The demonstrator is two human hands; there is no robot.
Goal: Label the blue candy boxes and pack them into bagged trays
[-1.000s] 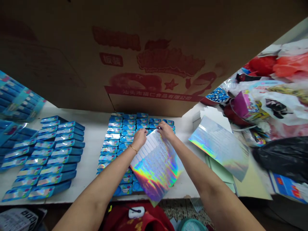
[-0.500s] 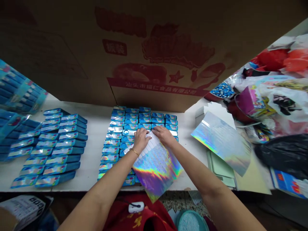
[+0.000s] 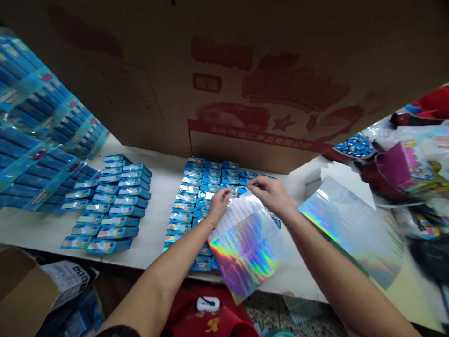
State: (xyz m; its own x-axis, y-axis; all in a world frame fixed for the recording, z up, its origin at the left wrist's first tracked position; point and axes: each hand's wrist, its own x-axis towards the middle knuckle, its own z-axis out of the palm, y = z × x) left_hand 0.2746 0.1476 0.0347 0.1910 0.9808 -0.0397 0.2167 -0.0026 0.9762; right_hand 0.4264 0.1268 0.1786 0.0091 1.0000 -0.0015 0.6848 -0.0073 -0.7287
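Note:
A shiny holographic sticker sheet (image 3: 245, 248) lies slanted over rows of blue boxes (image 3: 184, 199); its upper part shows white backing in strips. My left hand (image 3: 220, 206), with a thin bracelet at the wrist, is closed at the sheet's upper left edge. Near the sheet's upper right corner, my right hand (image 3: 271, 194) has thumb and forefinger pinched together just above the boxes. Whatever is between those fingertips is too small to make out. Several boxes carry a shiny label strip on the upward face, while others show a bare round mark.
A large cardboard carton (image 3: 245, 126) stands behind the boxes. More blue boxes (image 3: 115, 206) are grouped at left, beside bagged packs (image 3: 42, 154). At right lie another holographic sheet (image 3: 354, 229), white card (image 3: 345, 180) and a bowl of small blue pieces (image 3: 354, 146).
My hands have moved apart; the right one has lifted off the sheet's upper edge toward the right. The whole view has shifted, so the table things appear further right.

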